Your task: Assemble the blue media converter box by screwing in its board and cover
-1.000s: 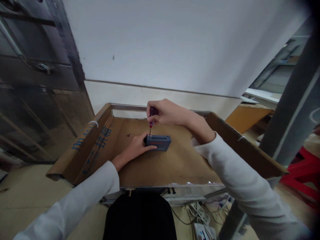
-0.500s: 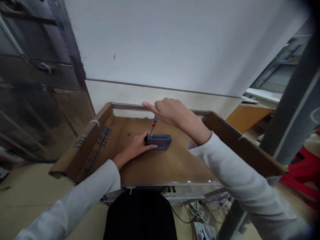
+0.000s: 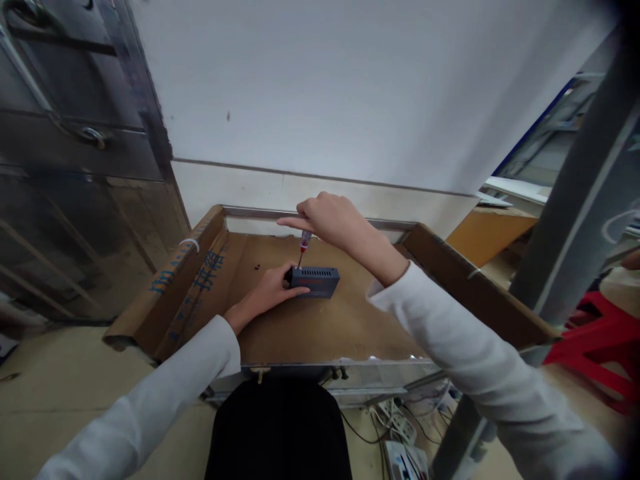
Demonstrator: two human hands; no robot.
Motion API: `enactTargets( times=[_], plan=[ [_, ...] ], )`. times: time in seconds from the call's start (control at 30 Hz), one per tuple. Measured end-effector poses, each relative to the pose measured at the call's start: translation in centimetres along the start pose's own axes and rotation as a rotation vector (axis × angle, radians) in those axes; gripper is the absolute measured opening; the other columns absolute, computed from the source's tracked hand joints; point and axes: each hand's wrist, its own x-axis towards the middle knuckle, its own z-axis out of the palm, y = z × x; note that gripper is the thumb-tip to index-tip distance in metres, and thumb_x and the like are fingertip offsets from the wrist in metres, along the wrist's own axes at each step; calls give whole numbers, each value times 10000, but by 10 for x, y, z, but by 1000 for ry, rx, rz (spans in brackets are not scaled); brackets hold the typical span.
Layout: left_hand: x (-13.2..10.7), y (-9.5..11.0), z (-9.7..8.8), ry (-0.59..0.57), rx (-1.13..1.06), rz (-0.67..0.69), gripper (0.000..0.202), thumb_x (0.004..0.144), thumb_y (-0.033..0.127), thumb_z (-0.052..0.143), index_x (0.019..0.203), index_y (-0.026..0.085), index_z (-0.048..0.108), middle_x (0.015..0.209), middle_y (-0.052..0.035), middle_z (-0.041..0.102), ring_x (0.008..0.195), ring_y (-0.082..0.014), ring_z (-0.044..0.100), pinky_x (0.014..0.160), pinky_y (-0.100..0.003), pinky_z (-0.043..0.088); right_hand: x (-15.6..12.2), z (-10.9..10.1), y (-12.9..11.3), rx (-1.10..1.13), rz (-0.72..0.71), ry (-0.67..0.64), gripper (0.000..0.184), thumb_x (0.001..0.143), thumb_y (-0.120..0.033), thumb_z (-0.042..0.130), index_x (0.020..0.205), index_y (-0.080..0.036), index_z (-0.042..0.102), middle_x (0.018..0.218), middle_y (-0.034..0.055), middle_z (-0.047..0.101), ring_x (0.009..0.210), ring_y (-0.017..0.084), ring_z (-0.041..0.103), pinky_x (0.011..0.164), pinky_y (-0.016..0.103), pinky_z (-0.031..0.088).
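A dark grey vented metal box (image 3: pixel 320 283) stands on the cardboard-covered table (image 3: pixel 350 333), its slotted side facing up. My left hand (image 3: pixel 273 290) grips its left end, the thumb along the near face and the fingers behind. Above that end my right hand (image 3: pixel 330 220) is closed on the handle of a screwdriver (image 3: pixel 305 243) with a clear and red grip. The screwdriver's shaft points down, its tip at the top left corner of the box. My palm hides the upper part of the handle. Several tiny dark bits, perhaps screws (image 3: pixel 257 267), lie left of the box.
Raised cardboard flaps (image 3: pixel 480 300) edge the table at both sides. Behind it rises a white wall (image 3: pixel 320 100). A metal door (image 3: pixel 75 167) is at left, a grey post (image 3: pixel 575 200) and red stool (image 3: pixel 600 340) at right. Power strips (image 3: pixel 400 423) and cables lie below.
My right hand has turned slightly with the screwdriver, its extended finger now lower and further left. My left hand still holds the box in place. The view has shifted a little.
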Motion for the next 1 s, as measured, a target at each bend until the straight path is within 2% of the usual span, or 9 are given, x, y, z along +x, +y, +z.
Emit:
enactTargets(
  times=[0.1,0.2,0.3,0.37,0.5,0.63,0.77,0.87,1.0],
  plan=[
    [-5,4,-6,-9,-17,10,357,792,425,664,1046,197,559,982,-45,673,892,-197,643,800,-313,496,-3,2,1,-59,82,14,615,915,-612,269,730,-123,592,743,161,647,767,261,627,633,317,374],
    [-14,4,-21,28,-5,59,318,859,412,583,1098,203,561,1033,-47,667,941,-185,628,864,-315,477,-10,0,9,83,32,-97,416,947,-480,316,940,-137,551,861,137,660,734,213,600,638,305,395],
    [-22,-7,-35,244,122,1,260,960,326,376,1058,188,573,1012,-61,657,950,-186,616,866,-327,463,-14,-4,17,238,-81,-204,165,891,-251,439,1015,-149,479,966,120,647,716,167,565,629,273,407],
    [-24,-21,-41,369,267,-90,223,936,264,394,1030,155,565,999,-91,635,934,-210,605,862,-354,463,-14,-6,19,292,-124,-246,133,855,-168,464,988,-160,471,938,97,655,697,145,548,618,252,401],
    [-19,-48,-40,311,451,-199,136,843,218,531,960,153,558,987,-104,613,946,-246,579,885,-401,458,-9,-10,16,251,-130,-242,80,886,-223,501,940,-164,507,901,89,675,708,139,561,608,237,376],
    [-16,-56,-37,254,486,-201,111,817,222,585,904,154,572,968,-100,605,951,-248,575,883,-390,462,-2,-9,10,85,-102,-171,279,887,-418,537,835,-146,574,843,123,674,719,182,598,591,262,349],
    [-15,-57,-37,230,476,-172,68,834,222,568,838,160,596,922,-88,612,909,-238,590,864,-383,468,-3,-4,4,-57,12,-74,494,917,-543,389,740,-128,589,790,176,656,759,260,635,607,306,358],
    [-13,-59,-36,251,467,-153,60,837,205,556,818,170,601,892,-74,623,888,-225,597,845,-371,473,-9,-3,3,-21,87,-42,583,926,-593,252,768,-136,575,798,175,650,779,279,633,643,332,383],
    [-9,-61,-33,289,460,-173,64,831,200,555,800,172,603,869,-72,630,868,-225,600,826,-370,476,-13,-2,11,248,-4,-156,259,943,-373,331,961,-170,492,918,113,646,751,201,592,675,311,419]
  ],
)
